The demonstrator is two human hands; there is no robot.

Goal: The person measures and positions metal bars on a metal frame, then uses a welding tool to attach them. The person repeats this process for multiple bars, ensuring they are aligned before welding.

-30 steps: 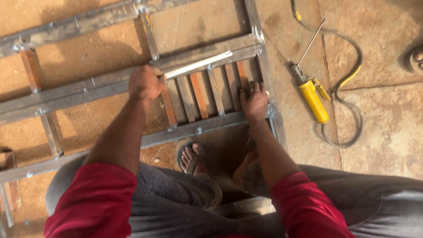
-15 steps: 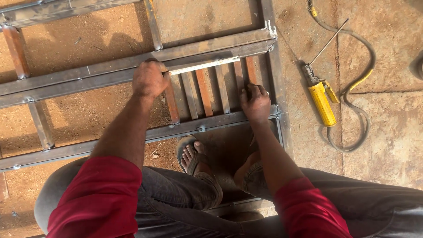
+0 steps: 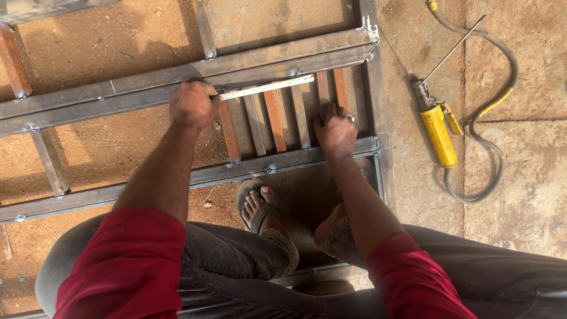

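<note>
A welded steel frame [image 3: 118, 94] lies flat on the ground in front of me. My left hand [image 3: 192, 105] is closed on one end of a thin flat metal strip [image 3: 269, 87] that lies across several short rusty upright bars [image 3: 275, 121] of the frame. My right hand [image 3: 335, 131] presses down on the upright bars near the frame's right side, fingers spread over one bar. Both arms wear red sleeves.
A yellow-handled electrode holder [image 3: 437, 131] with a rod and looping cable [image 3: 493, 153] lies on the concrete slab to the right. My sandalled feet [image 3: 263, 210] stand just inside the frame's lower rail. Bare reddish earth shows between the rails.
The view has shifted so the frame sits lower and more to the right. Both hands keep their places on the strip and the bars.
</note>
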